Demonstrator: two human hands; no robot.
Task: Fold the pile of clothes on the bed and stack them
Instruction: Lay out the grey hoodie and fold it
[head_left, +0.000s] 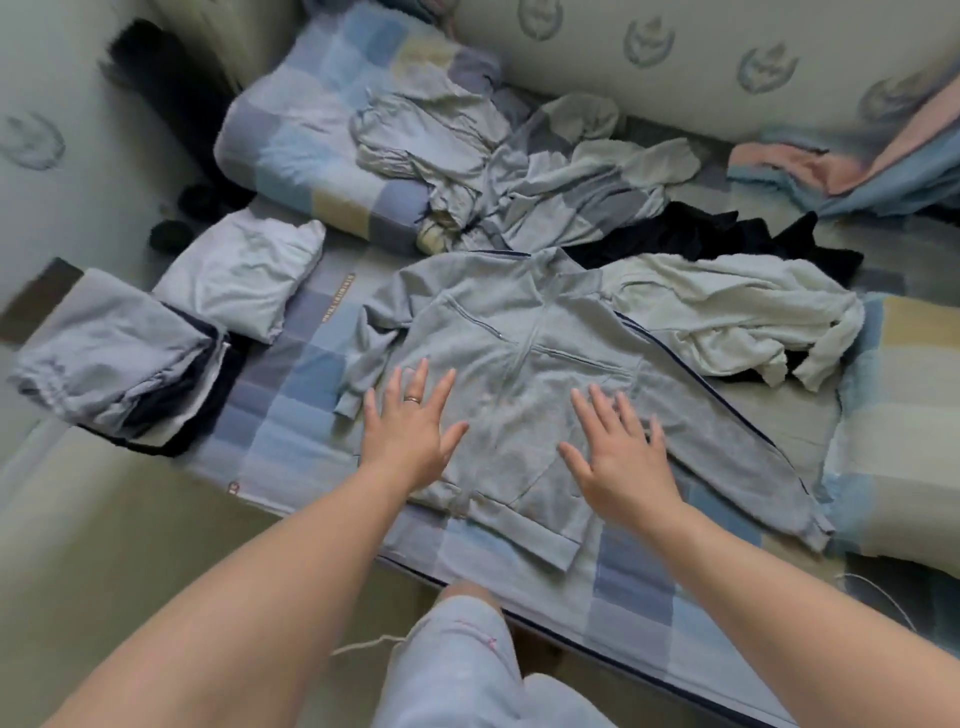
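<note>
A grey zip jacket (524, 332) lies spread front-up on the checked bedsheet (291, 415), its right sleeve stretched out toward the lower right. My left hand (410, 431), a ring on one finger, presses flat on the jacket's left side with fingers spread. Over the jacket's middle my right hand (618, 457) lies flat, fingers straight. Behind the jacket sits the unfolded pile: a white garment (727, 312), dark clothes (696, 234) and pale grey garments (519, 171). Folded grey trousers (109, 348) and a folded white piece (244, 270) rest at the left.
A checked pillow (311, 135) lies at the back left. A pink and blue blanket (852, 161) is bunched at the back right. A patterned wall (675, 52) runs behind the bed. The bed's front edge is by my knee (462, 644).
</note>
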